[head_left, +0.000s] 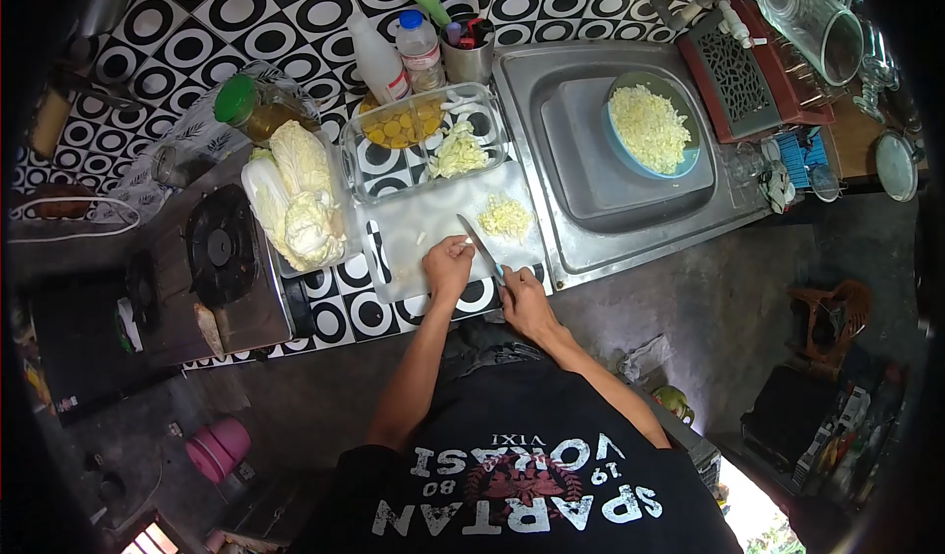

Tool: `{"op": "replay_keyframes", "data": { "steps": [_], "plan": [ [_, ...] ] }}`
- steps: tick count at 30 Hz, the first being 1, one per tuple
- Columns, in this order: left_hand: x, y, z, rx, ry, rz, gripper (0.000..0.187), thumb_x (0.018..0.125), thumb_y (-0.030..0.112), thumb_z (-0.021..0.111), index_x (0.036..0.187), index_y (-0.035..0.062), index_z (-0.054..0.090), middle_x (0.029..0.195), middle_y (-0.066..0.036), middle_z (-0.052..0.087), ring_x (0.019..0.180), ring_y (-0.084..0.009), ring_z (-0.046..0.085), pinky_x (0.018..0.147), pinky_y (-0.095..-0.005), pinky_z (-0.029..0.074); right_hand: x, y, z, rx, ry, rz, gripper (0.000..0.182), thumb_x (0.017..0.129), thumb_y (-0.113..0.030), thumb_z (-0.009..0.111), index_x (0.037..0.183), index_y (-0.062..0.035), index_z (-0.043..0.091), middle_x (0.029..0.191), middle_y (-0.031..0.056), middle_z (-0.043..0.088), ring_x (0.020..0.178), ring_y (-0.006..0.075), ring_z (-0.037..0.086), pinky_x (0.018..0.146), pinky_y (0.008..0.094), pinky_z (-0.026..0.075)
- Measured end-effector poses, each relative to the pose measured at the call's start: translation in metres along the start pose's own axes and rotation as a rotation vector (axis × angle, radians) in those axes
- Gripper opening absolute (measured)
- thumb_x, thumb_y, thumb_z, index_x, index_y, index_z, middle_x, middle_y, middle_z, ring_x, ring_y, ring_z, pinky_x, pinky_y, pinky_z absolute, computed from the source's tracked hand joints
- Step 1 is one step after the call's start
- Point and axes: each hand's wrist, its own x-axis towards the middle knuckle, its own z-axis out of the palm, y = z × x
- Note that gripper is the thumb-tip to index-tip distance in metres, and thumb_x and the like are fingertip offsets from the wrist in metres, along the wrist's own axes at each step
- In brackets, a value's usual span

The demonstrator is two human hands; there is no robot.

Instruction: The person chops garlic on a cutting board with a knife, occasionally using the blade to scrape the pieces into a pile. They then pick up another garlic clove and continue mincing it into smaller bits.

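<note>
On a translucent cutting board [402,249], my right hand [528,303] is wrapped round the handle of a knife [480,243], its blade pointing up and left. My left hand [449,266] is closed beside the blade, fingertips pinching a small pale piece that is mostly hidden. A pile of chopped cabbage [504,216] lies on the board right of the blade. Behind the board stands a glass dish [352,165] with cut cabbage [459,151] in its right part. Whole cabbages [305,195] fill a clear container to the left.
The sink [571,221] on the right holds a bowl of chopped cabbage [650,132]. Bottles [378,59] and a metal utensil cup [470,62] stand at the back. A stove [219,244] is at the left, near a green-lidded jar [264,107]. A red-brown rack [733,76] stands at the right.
</note>
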Motion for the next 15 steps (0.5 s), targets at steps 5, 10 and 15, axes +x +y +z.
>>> {"op": "replay_keyframes", "data": {
  "steps": [5,10,15],
  "plan": [
    [0.001,0.005,-0.005,0.224,0.051,0.16,0.02,0.073,0.01,0.07,0.088,-0.0028,0.069,0.074,-0.013,0.068,0.065,-0.0148,0.064,0.063,-0.0246,0.049,0.001,-0.001,-0.006,-0.048,-0.038,-0.022,0.041,0.073,0.007,0.055,0.115,0.004,0.051,0.083,0.0211,0.05,0.071,0.0379,0.056,0.063,0.0418,0.046],
    [0.0,0.011,-0.001,0.078,0.051,0.013,0.018,0.07,0.008,0.07,0.084,-0.0044,0.069,0.067,-0.016,0.066,0.057,-0.0167,0.063,0.057,-0.0272,0.049,-0.001,-0.002,-0.01,-0.119,-0.121,0.008,0.046,0.071,0.007,0.055,0.117,0.0027,0.049,0.086,0.0204,0.049,0.073,0.0379,0.057,0.064,0.043,0.048],
    [0.001,0.017,0.0,-0.045,0.029,-0.077,0.017,0.071,0.005,0.068,0.084,-0.0062,0.068,0.067,-0.015,0.067,0.057,-0.0149,0.064,0.057,-0.0255,0.049,0.0,0.004,0.0,-0.143,-0.141,-0.011,0.051,0.068,0.007,0.056,0.119,0.0019,0.047,0.091,0.0201,0.048,0.075,0.038,0.058,0.064,0.0439,0.049]
  ]
}}
